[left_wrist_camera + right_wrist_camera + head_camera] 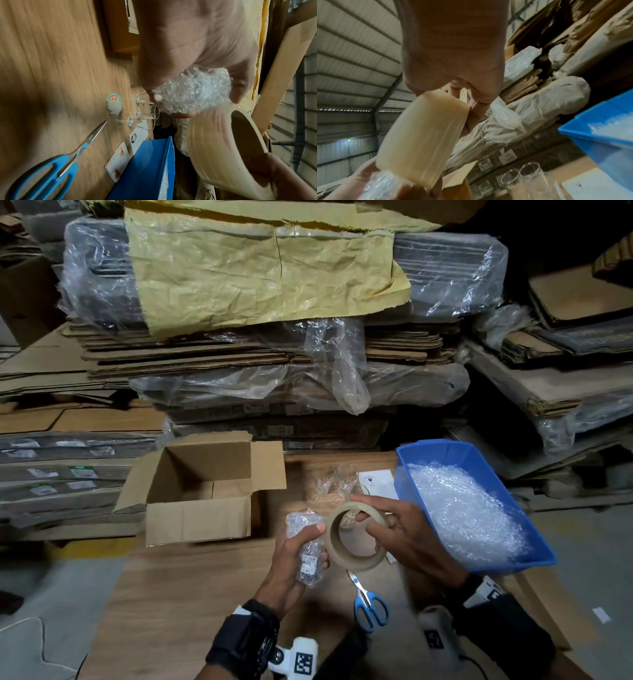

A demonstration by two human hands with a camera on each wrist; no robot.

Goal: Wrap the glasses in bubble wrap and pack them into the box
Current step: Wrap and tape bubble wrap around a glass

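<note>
My left hand (301, 546) grips a glass wrapped in bubble wrap (307, 546), seen close in the left wrist view as a crinkled bundle (193, 92). My right hand (387, 525) holds a beige tape roll (354, 537) right beside the bundle, with fingers through its core; the roll (423, 138) fills the right wrist view. Bare glasses (337, 481) stand on the wooden table (191, 594) behind my hands. An open cardboard box (202, 491) sits at the left of the table, flaps up. A blue bin (479, 453) of bubble wrap (462, 508) is at the right.
Blue-handled scissors (368, 602) lie on the table under my hands. White paper cards (380, 481) lie by the bin. Stacks of flattened cardboard in plastic film (274, 337) rise just behind the table. A round sticker (114, 100) lies near the glasses.
</note>
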